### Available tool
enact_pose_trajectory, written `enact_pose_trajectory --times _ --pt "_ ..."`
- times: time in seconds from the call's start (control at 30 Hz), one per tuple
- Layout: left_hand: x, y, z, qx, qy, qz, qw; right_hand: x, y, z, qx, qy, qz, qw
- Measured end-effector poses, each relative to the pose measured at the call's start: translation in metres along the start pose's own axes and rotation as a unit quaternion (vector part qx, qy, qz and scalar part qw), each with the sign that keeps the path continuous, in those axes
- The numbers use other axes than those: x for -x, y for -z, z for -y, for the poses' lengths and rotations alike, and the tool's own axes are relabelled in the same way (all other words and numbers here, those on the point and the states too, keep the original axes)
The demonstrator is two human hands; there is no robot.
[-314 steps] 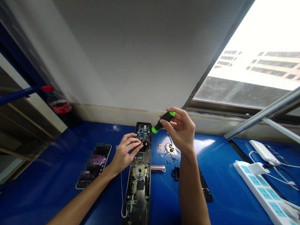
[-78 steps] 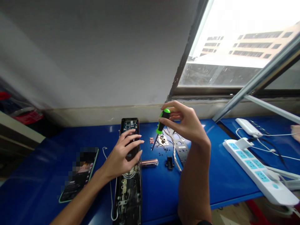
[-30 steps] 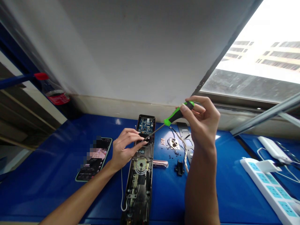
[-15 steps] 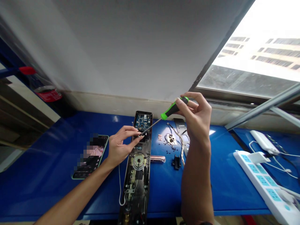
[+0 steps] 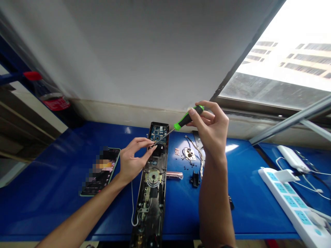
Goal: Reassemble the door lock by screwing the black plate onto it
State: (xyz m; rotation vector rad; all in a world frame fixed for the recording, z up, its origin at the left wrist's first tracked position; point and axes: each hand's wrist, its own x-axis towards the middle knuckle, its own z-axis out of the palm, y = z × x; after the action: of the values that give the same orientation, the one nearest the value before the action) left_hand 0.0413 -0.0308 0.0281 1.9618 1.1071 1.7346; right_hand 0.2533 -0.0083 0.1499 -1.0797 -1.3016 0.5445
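My right hand (image 5: 212, 125) grips a green-and-black screwdriver (image 5: 188, 117) by its handle, raised and slanting down to the left. The shaft runs to the fingertips of my left hand (image 5: 134, 155). Thumb and forefinger of that hand pinch together at the screwdriver's tip; anything tiny between them is hidden. Both meet over a long black housing (image 5: 159, 186), which looks like an opened electronic door lock. A blue circuit board (image 5: 158, 134) sits in its far end. Lower down in it are a round metal disc (image 5: 153, 176) and mechanical parts.
Right of the housing lie a copper-coloured cylinder (image 5: 174, 175), a small plate with wires (image 5: 190, 154), a black plastic bracket (image 5: 195, 179), a wrapped cable (image 5: 201, 158) and scattered screws. A phone (image 5: 103, 172) lies left. A power strip (image 5: 287, 199) is far right, a cola bottle (image 5: 53, 98) far left.
My right hand and the screwdriver handle have shifted slightly left and a little down. My left hand keeps its pinch at the tip, almost unmoved.
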Motion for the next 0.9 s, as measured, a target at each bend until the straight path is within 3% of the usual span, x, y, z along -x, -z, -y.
enact_pose_trajectory --times 0.13,0.37,0.57,0.9 --pt "-0.001 0.0 0.002 -0.017 0.014 -0.019 1.0 0.002 -0.007 -0.006 0.004 0.033 0.021 0.999" --pt "-0.003 0.002 0.006 -0.03 0.023 -0.031 0.999 0.01 -0.018 -0.003 -0.004 0.051 0.11 0.993" --pt "-0.009 0.005 0.018 -0.013 0.018 0.021 1.0 0.014 -0.03 0.001 -0.025 0.102 0.061 0.993" --pt "-0.004 -0.001 0.032 0.071 0.139 0.103 0.982 0.02 -0.035 -0.007 0.086 0.203 -0.023 0.975"
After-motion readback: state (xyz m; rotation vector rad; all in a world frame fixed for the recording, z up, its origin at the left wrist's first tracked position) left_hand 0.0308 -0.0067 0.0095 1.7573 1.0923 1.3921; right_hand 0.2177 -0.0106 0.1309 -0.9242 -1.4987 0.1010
